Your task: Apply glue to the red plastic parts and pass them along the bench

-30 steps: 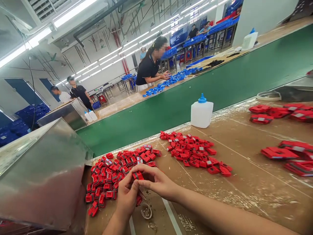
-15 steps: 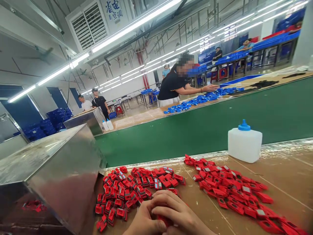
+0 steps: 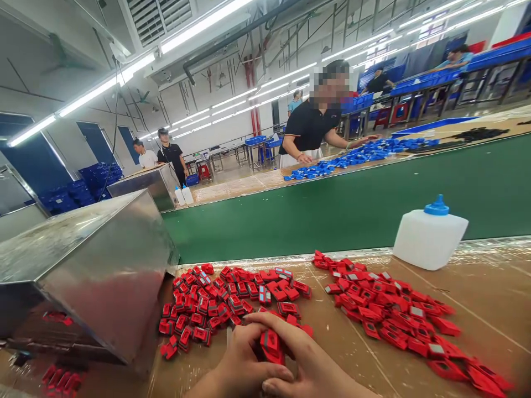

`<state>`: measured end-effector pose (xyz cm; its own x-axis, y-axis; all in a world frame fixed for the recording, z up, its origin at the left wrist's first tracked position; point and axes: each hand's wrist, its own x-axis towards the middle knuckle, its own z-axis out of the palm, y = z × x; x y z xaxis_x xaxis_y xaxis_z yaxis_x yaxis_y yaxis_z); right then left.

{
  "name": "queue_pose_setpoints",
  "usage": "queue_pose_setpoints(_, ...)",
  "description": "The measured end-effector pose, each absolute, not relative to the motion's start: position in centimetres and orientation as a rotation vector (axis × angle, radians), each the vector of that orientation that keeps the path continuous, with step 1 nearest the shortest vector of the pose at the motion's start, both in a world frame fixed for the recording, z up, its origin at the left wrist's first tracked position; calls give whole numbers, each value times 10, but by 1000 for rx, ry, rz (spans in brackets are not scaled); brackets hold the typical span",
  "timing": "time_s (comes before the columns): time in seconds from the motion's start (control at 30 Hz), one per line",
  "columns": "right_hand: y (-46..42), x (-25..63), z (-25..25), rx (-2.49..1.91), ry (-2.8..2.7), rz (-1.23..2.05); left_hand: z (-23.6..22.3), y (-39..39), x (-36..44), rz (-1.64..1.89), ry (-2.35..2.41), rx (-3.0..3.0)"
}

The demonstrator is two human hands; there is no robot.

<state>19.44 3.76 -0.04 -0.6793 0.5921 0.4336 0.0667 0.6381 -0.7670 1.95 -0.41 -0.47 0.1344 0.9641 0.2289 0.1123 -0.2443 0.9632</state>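
My left hand (image 3: 238,362) and my right hand (image 3: 301,351) meet at the bottom middle, fingers closed around one small red plastic part (image 3: 271,344). Its upper face, with a dark recess, shows between my fingers; the rest is covered. Just beyond my hands lies a pile of red parts with dark grey edges (image 3: 199,304), a few bearing pale patches. To the right stretches a second heap of red parts (image 3: 398,315), some with grey-white pads.
A metal housing (image 3: 108,276) stands at left, more red parts (image 3: 62,380) by its opening. A white bottle with blue cap (image 3: 431,237) stands back right. Behind runs a green conveyor belt (image 3: 290,218). Across it a person in black (image 3: 313,130) handles blue parts (image 3: 365,155).
The view has shifted and tilted slightly. The red part now shows more clearly between my hands. The person across the belt has drawn more upright, both hands now visible over the blue parts.
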Motion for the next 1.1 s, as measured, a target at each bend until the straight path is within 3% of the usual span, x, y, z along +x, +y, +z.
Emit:
queue_pose_setpoints(0.33, 30, 195, -2, -485, -2147, 837, -11, -11, 33, 1303, 1112, 1539)
queue_pose_setpoints(0.6, 51, 203, 3, -312, -2313, 478, -2, -6, 24, 1395, 993, 1395)
queue_pose_setpoints(0.73, 58, 202, 10, -291, -2273, 402, 3, -7, 16, 1205, 943, 1336)
queue_pose_setpoints(0.87, 58, 204, 14, -261, -2313, 545, 3, -7, 9, 944, 900, 1260)
queue_pose_setpoints(1.1, 43, 203, 26, -350, -2145, 1244, 9, -9, 12, 1150, 1176, 1603)
